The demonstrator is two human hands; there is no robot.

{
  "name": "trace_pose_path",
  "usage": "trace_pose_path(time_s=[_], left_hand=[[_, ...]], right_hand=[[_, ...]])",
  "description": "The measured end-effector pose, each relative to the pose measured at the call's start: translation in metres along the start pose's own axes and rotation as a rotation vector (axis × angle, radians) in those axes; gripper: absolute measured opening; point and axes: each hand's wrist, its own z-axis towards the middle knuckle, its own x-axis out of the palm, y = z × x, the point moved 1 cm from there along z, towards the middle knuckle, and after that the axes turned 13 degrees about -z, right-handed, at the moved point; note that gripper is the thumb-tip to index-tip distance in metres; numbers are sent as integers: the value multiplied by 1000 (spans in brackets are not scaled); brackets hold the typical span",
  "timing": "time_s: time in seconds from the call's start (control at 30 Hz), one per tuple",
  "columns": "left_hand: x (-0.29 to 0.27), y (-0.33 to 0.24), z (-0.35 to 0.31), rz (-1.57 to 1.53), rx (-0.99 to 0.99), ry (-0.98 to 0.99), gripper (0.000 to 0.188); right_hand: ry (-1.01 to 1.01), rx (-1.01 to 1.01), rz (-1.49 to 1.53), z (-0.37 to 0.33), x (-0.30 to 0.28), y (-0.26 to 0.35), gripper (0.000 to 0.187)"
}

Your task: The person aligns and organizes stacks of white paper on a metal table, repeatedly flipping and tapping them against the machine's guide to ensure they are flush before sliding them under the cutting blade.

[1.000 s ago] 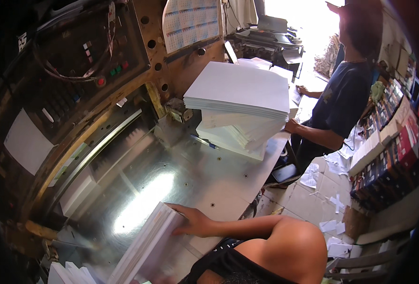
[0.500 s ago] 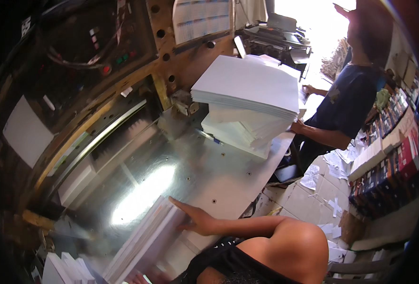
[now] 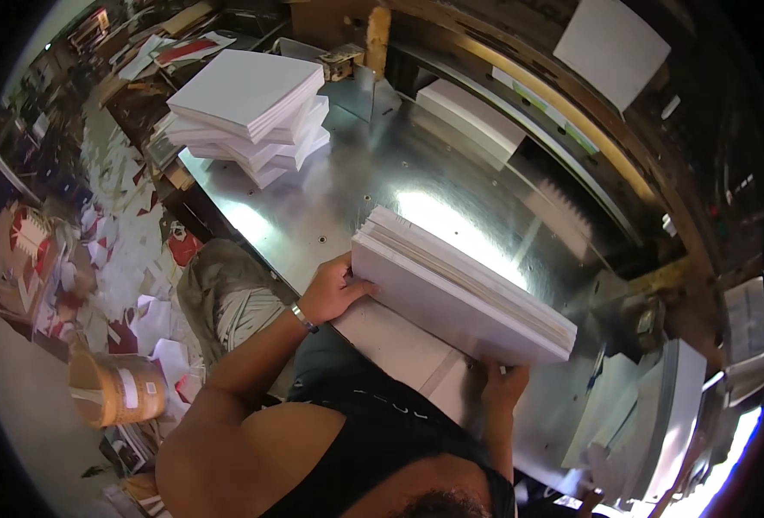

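A thick stack of white paper blocks point(image 3: 451, 302) stands on its long edge on the metal tabletop in front of me, its layered edges facing up. My left hand point(image 3: 334, 292), with a bracelet at the wrist, grips the stack's left end, thumb on the near face. Under the right end, the thumb of my right hand point(image 3: 504, 388) presses the lower near side; its other fingers are hidden behind the paper. Beyond my left hand, several white paper blocks point(image 3: 248, 95) are piled crosswise at the far left of the table.
The shiny metal tabletop point(image 3: 347, 194) lies under a dark machine frame with a slot, where a white paper block point(image 3: 472, 121) rests. At the right stands a tall paper stack point(image 3: 658, 423). An orange bucket point(image 3: 119, 388) and paper scraps point(image 3: 110, 224) are on the floor at left.
The view has swung left, bringing the crosswise pile and bucket in and leaving the other person out. Both my hands now show clearly gripping the stack; my left was mostly cut off before.
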Motion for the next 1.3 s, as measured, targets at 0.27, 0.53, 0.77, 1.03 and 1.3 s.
trace_pose_path(time_s=[0.27, 0.53, 0.77, 1.03, 1.3], left_hand=[[-12, 6, 9, 113, -97, -9, 40], [-12, 6, 6, 257, 132, 28, 46], [-21, -2, 11, 189, 71, 144, 55], [-28, 7, 11, 173, -6, 129, 48], [-23, 10, 14, 153, 38, 91, 49]], right_hand=[[-22, -35, 102, 11, 18, 6, 38], [-79, -240, 87, 26, -22, -21, 57], [224, -186, 29, 24, -26, -60, 45], [156, -118, 102, 18, -6, -43, 33], [181, -69, 32, 18, -13, -45, 39]])
